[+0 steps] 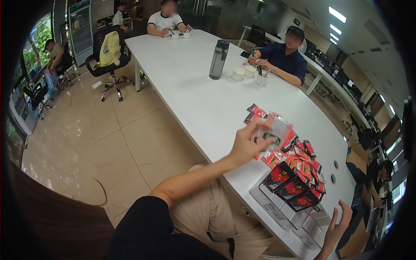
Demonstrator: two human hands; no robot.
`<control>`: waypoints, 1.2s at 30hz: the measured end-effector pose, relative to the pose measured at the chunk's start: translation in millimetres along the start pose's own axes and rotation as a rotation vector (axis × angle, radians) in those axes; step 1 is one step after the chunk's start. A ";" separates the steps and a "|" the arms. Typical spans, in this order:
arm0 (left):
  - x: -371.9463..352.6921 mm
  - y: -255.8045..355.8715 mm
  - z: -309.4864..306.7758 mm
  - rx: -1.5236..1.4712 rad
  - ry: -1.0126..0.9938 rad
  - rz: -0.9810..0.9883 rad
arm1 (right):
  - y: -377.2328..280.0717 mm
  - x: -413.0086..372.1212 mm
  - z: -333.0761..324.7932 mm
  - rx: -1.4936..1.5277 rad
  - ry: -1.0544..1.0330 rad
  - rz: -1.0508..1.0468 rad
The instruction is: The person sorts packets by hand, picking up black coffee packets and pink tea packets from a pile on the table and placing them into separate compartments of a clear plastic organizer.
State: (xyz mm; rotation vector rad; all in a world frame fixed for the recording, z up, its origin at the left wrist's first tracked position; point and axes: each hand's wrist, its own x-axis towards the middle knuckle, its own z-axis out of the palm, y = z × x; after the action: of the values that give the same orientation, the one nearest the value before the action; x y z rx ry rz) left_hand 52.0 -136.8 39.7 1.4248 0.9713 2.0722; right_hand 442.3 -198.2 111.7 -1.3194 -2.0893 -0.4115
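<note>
My left hand (pixel 244 146) is raised above the table, its fingers pinching a small pinkish-white packet (pixel 281 129) with a dark patch; motion blurs it. Under and beyond it spreads a pile of red and black snack packets (pixel 303 162). My right hand (pixel 340 223) is at the near table edge, fingers apart, with nothing in them. Close to it are black boxes with red print (pixel 291 189), set upright side by side on white cartons (pixel 274 212). Their contents are hidden from here.
The white table (pixel 186 82) stretches away from me. On it are a grey water bottle (pixel 219 60) and several paper cups (pixel 238 74). A person in dark blue (pixel 284 60) and one in white (pixel 164 22) sit along it. An office chair (pixel 110 58) holds a yellow garment.
</note>
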 end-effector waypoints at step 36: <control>-140.5 -4.2 83.4 0.350 -0.393 0.686 | 74.2 -75.9 15.5 0.004 -0.188 0.147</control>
State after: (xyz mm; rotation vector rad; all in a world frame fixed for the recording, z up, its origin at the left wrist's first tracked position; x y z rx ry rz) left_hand 181.4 -206.5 -31.8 2.5154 0.7654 1.9604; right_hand 526.1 -208.8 45.6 -1.5500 -2.1230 -0.2277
